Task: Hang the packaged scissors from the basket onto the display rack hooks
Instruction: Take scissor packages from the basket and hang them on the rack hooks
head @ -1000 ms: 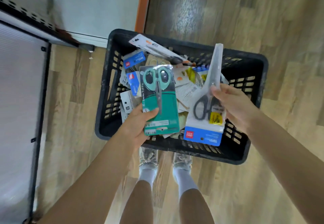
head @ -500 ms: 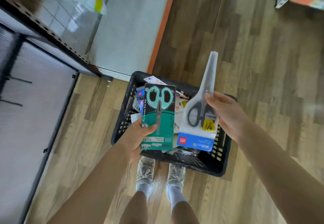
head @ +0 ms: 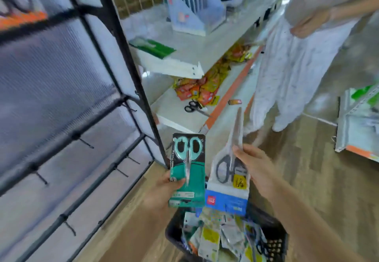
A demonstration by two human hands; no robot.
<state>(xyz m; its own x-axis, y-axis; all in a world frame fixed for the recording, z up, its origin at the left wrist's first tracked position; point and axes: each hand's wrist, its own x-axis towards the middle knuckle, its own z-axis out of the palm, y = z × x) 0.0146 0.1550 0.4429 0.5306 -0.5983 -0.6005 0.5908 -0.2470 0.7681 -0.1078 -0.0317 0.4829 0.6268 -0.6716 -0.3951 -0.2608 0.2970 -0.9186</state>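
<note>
Display rack left, basket below both held scissors packs

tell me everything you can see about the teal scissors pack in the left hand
The teal scissors pack is a flat rectangular card, dark at the top and teal below, with pale print near its base. A pair of scissors with mint-green handles lies on it, loops up, metal blades pointing down. It stands roughly upright, face toward the camera, above the black basket. The left hand pinches its lower left edge, thumb on the front. It hangs on no hook.

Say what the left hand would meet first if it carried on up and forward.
Probably the black display rack frame post, just beyond the teal scissors package held by the left hand; depth unclear.
</note>
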